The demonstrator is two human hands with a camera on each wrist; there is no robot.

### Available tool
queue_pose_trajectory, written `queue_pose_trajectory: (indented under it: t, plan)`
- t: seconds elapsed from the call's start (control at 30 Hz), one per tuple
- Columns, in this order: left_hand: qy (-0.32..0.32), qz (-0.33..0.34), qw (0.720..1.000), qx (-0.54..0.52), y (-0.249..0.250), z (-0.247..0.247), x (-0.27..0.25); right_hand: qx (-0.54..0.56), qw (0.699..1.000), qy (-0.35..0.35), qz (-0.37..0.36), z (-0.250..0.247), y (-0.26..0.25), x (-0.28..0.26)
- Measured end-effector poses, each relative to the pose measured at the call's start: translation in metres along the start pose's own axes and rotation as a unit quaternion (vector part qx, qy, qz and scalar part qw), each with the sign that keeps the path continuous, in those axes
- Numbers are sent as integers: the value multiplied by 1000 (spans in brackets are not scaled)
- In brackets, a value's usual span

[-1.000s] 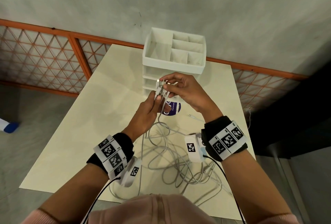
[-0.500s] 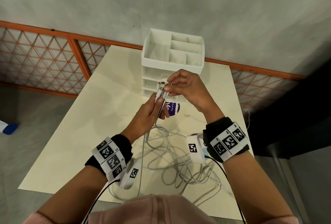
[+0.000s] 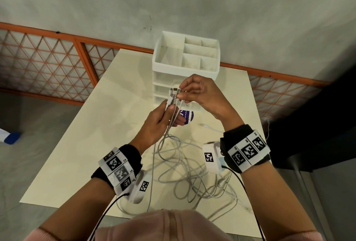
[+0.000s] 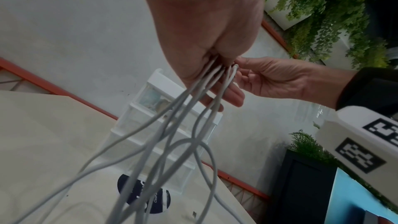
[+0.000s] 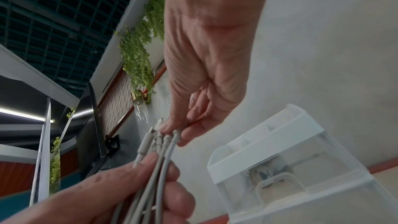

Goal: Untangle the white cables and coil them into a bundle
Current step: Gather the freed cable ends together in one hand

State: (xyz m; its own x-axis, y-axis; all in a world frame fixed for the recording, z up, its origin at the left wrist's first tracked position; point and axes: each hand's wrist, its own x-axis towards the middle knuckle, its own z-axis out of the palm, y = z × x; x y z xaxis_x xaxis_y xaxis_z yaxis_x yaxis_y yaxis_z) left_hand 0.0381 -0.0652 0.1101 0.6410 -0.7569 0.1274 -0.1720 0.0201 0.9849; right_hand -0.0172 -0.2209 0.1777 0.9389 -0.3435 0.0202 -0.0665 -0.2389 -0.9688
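Several white cables (image 3: 185,171) lie tangled on the cream table (image 3: 81,144) and rise into my hands. My left hand (image 3: 163,119) grips a bunch of cable strands (image 4: 172,125) just below their plugs, held above the table. My right hand (image 3: 194,92) pinches the connector ends (image 3: 174,91) at the top of that bunch. In the right wrist view the plugs (image 5: 159,139) sit side by side between my right fingertips (image 5: 170,125) and my left thumb (image 5: 137,169). One loose connector (image 3: 204,125) lies on the table to the right.
A white drawer organiser (image 3: 186,61) with open top compartments stands just behind my hands. A purple and white round sticker (image 3: 185,116) lies at its foot. The cable loops reach the near table edge (image 3: 221,212). An orange lattice fence (image 3: 38,67) runs behind the table.
Both hands have stayed at the plug ends and lifted slightly. My right fingers have closed further over the connector tips, drawing them together above my left hand.
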Motion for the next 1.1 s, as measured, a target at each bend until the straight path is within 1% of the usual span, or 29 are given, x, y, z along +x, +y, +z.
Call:
queue_pose_trajectory:
  t: [0.13,0.23,0.3,0.47,0.53,0.6,0.63,0.67,0.77,0.9,1.0,1.1]
  plan:
    - [-15,26,999,41,-2,2,2,15,1000,19,-12,5,1,0]
    - [-4,39,998,48,-1,4,2,29,998,60,-11,5,5,0]
    - [-2,40,998,49,0,5,1,38,996,75,-6,5,7,0]
    - [-20,23,998,61,0,4,4,59,996,60,0,8,6,0]
    - [-6,12,998,62,1,5,4,32,997,65,-3,9,6,-1]
    - [16,-4,997,78,3,6,5,-52,993,107,-29,12,5,-3]
    - [19,-8,996,91,3,6,6,-74,989,123,-44,14,4,-4]
    - [15,-8,995,101,2,7,6,-74,988,126,-52,16,2,-5]
    - [-5,2,991,131,1,10,6,-73,992,93,-51,20,-2,-4]
    - [-5,4,989,145,3,11,6,-64,994,71,-51,17,-3,-3]
    - [-20,4,988,150,4,8,8,-67,991,84,-75,17,-4,-2]
    - [-36,-13,988,150,5,8,7,-114,983,107,-100,17,-5,2]
